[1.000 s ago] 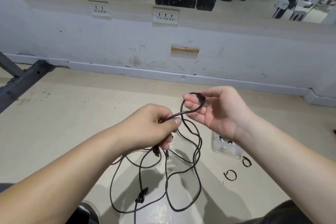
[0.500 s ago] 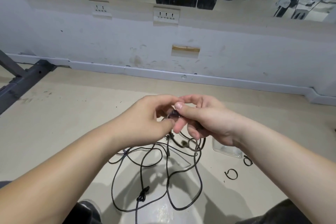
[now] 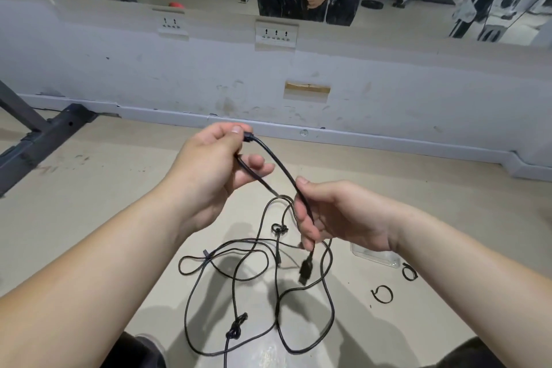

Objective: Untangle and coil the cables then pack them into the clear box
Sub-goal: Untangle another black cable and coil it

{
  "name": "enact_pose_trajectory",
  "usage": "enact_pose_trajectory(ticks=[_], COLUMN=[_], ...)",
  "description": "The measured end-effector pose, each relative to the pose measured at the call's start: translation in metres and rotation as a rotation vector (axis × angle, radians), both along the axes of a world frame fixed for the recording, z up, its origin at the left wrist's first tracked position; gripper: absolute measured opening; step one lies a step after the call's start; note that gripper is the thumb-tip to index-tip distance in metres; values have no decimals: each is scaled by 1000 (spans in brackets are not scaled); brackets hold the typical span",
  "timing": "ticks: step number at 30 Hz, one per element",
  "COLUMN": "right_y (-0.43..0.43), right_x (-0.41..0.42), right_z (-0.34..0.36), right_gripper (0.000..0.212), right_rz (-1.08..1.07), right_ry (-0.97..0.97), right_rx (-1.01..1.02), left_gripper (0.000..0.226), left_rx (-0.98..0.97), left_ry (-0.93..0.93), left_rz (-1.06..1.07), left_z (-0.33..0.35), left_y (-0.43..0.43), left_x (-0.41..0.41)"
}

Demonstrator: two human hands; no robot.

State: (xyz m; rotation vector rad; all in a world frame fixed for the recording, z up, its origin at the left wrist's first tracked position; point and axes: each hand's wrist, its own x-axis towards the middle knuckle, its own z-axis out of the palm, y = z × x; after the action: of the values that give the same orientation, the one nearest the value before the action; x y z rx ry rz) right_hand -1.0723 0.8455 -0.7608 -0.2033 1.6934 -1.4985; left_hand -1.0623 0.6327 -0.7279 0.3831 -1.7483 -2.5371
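The left hand (image 3: 215, 167) is pinching the black cable (image 3: 280, 167) near one end, raised above the floor (image 3: 89, 188); the right hand (image 3: 340, 215) is gripping the same cable lower down, a USB plug (image 3: 305, 271) hanging under it; the rest is lying tangled and knotted between the arms; the clear box (image 3: 377, 257) is sitting just beyond the right wrist, beside two loose ties (image 3: 382, 294); open floor is reaching to the skirting edge (image 3: 388, 143).

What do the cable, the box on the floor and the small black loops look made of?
Cable: matte black rubber or plastic jacket, bending in a soft arc. Box: likely clear plastic, the floor shows through it. Loops: thin, black, curled; perhaps plastic or fabric ties, too small to tell.
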Motion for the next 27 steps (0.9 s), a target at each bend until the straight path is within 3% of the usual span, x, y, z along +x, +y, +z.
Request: enact_pose_trajectory(ticks=[2,7,10,14,19,23,27], right_y=[-2,1,7,10,9,8,8], right_x=[-1,-10,-16,-20,-21,-19,-9], right_z=[-4,0,9,16,12,16,23], right_gripper=[41,39,40,40,38,35,31], right_rz=[-73,-443,-604,-742,-818,-655,-285], right_ry=[37,12,-70,-143,-126,-176,-228], right_rx=[45,-82,-262,-368,-263,-315,-261], left_gripper=[17,7,7,7,17,8,9], left_rx=[-28,-804,-1015,-933,-756,-666,-610], left_ry=[-17,131,168,199,145,128,100], left_rz=[35,-30,-150,-242,-426,-157,90], left_z=[-3,-20,-24,-25,-26,-25,-22], left_y=[-7,-20,-19,-10,2,6,-8], left_x=[-3,-1,3,6,11,5,-6])
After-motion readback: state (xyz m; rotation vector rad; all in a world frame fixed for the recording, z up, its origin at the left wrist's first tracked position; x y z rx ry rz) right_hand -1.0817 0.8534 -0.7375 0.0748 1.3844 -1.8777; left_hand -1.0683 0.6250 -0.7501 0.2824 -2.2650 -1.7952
